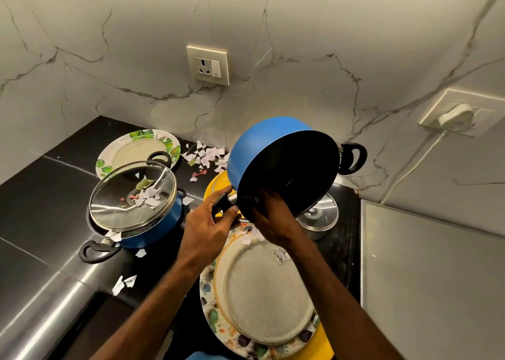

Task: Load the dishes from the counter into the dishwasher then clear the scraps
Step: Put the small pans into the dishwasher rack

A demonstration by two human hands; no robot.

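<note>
Blue pot (287,168) held off counter (41,209), tipped on its side, mouth toward person, above floral plate (267,291). L hand (207,223) curled tight round near black handle (222,205). R hand (273,217) at lower rim, fingers reaching inside, gripping rim. 2nd blue pot (153,223) w/ glass lid (131,195) sits left; paper scraps (207,157) by wall.

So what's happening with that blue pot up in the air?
A person is holding the blue pot tipped on its side above a flowery plate. The left hand grips one black handle, and the right hand holds the lower rim, fingers inside. A second pot with a glass lid sits on the counter, and paper scraps lie scattered about.
</note>
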